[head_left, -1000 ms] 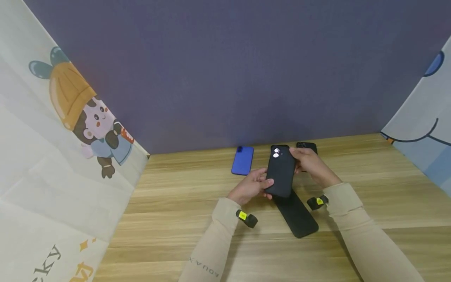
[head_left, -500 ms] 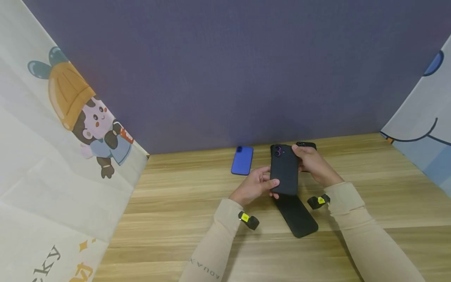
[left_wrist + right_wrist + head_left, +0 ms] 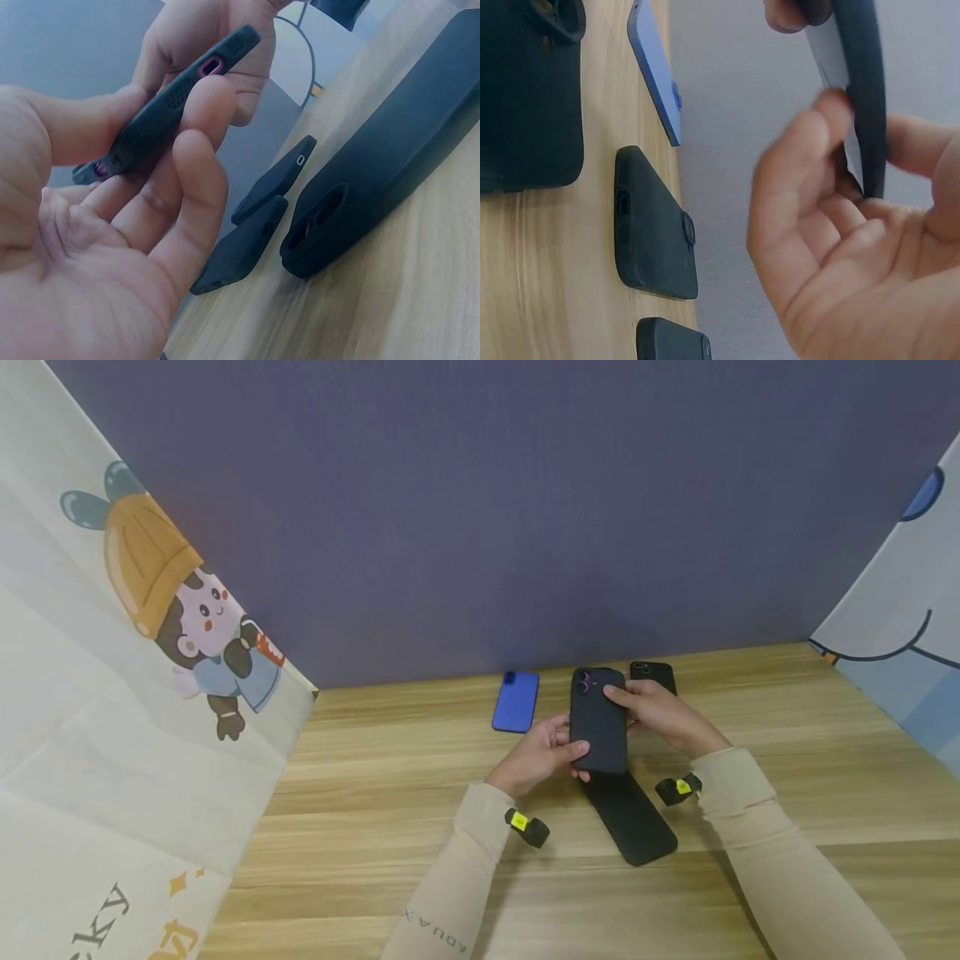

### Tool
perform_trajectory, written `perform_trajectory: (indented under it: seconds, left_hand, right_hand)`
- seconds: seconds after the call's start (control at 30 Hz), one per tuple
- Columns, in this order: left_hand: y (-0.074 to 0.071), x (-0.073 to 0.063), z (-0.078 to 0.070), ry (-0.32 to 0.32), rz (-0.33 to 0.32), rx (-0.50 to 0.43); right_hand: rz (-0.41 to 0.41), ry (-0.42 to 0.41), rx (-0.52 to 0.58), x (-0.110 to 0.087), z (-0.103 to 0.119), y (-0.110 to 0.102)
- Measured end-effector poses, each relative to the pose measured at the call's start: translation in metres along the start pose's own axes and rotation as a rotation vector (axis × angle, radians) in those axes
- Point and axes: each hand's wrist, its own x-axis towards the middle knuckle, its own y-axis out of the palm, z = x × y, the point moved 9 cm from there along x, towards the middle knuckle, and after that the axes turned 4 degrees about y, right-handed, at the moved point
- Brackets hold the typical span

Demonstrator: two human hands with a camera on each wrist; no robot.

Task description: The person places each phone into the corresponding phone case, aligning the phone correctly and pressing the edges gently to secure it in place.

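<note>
From where I stood, a matte-black rubbery phone case with a raised oval camera surround (image 3: pixel 633 822) lay flat and aslant on the pale wood-grain table (image 3: pixel 360 860), and everything else was set out around it. Above its far end, lifted clear of it, was a slim phone in a smooth black cover with purple-ringed camera lenses (image 3: pixel 598 727), its back turned up toward the person. The left hand (image 3: pixel 536 756) pinched the lower left edge of that phone, thumb on the back and fingers curled beneath; the right hand (image 3: pixel 667 714) clasped it near the top on the other side, thumb likewise pressed on the back. Beyond the case and to its left lay a blue phone with a dark camera patch (image 3: pixel 516 702). Just past its far end was a black rounded slab with a camera ring (image 3: pixel 649 232), mostly hidden from above by the lifted phone, so I couldn't fairly say whether it was a phone or only a cover. Past the case and to its right, partly behind the right hand, lay a black phone with a lens cluster (image 3: pixel 651 672). Further behind the case rose a plain purplish-grey panel (image 3: pixel 480 527).
</note>
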Motion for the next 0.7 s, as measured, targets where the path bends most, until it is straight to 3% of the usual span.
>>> perform_trajectory:
  seconds: [0.2, 0.47, 0.7]
  left_hand:
    - [-0.008, -0.001, 0.005, -0.04, -0.078, 0.01]
    - [-0.014, -0.001, 0.009, -0.066, -0.118, 0.008]
    - [-0.027, -0.002, 0.012, -0.079, -0.213, 0.088]
  right_hand:
    - [0.068, -0.012, -0.042, 0.003, -0.002, 0.011]
    - [0.055, -0.046, -0.052, 0.003, 0.001, 0.014]
    - [0.037, -0.039, -0.09, 0.004, 0.0, 0.018]
